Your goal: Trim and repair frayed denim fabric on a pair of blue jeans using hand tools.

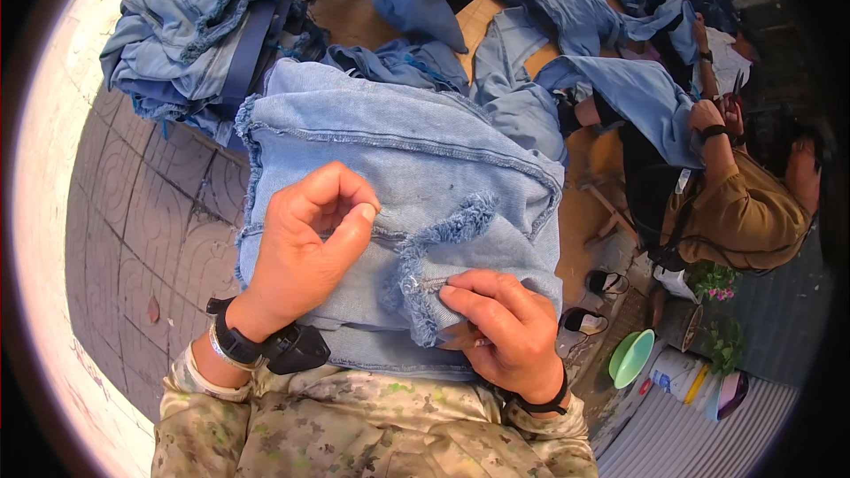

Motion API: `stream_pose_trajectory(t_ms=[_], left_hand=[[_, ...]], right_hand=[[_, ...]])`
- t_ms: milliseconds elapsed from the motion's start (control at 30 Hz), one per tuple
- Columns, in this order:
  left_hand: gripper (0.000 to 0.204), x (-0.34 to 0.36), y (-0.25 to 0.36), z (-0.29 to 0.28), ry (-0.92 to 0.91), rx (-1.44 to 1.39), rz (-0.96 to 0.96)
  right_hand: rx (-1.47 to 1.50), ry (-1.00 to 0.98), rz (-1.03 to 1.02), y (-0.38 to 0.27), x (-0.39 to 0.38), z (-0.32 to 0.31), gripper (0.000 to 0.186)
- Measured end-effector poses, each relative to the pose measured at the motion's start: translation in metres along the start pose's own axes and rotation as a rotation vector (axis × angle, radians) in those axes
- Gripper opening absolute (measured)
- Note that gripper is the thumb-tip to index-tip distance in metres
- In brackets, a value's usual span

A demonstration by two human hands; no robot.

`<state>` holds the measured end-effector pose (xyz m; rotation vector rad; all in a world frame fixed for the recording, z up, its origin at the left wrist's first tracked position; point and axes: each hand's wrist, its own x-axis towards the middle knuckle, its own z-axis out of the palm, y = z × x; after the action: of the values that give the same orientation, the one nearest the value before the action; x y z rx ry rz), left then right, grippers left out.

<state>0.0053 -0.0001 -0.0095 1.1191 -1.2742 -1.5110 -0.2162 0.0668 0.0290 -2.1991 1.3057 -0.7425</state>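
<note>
A light blue denim garment [398, 164] lies across my lap, its seams and frayed edges showing. My left hand [310, 243] is raised just over its middle, with thumb and forefinger pinched together; anything between them is too small to make out. Beside a thick frayed strip [410, 270] of the garment, my right hand [509, 327] grips a fold of the denim between its fingers and thumb. The underside of that hand is partly hidden, and I cannot tell whether something else is in the palm.
At the far left stands a pile of folded denim [190, 31]. More denim pieces [518, 80] spread over the ground ahead. On the right a seated person in a brown top [744, 212] handles denim and scissors [733, 93]. Green basins [632, 358] and potted plants [724, 345] sit at the lower right.
</note>
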Motion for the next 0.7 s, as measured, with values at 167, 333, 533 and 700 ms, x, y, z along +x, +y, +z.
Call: stream_pose_trajectory(t_ms=[167,333,533,700], left_hand=[[0.004,0.001,0.005,-0.013,0.159,-0.074,0.009],[0.014,0.000,0.001,-0.038,0.244,-0.096,0.001],[0.014,-0.015,-0.017,-0.106,0.437,0.489,0.225],[0.039,-0.022,0.019,-0.074,0.506,1.083,0.354]], right_hand=[[0.100,-0.113,0.082,-0.004,0.002,-0.006,0.052],[0.272,0.101,0.243,0.016,-0.008,-0.013,0.033],[0.796,0.376,0.606,0.023,0.004,-0.015,0.011],[0.942,0.385,0.623,0.024,0.016,-0.025,0.009]])
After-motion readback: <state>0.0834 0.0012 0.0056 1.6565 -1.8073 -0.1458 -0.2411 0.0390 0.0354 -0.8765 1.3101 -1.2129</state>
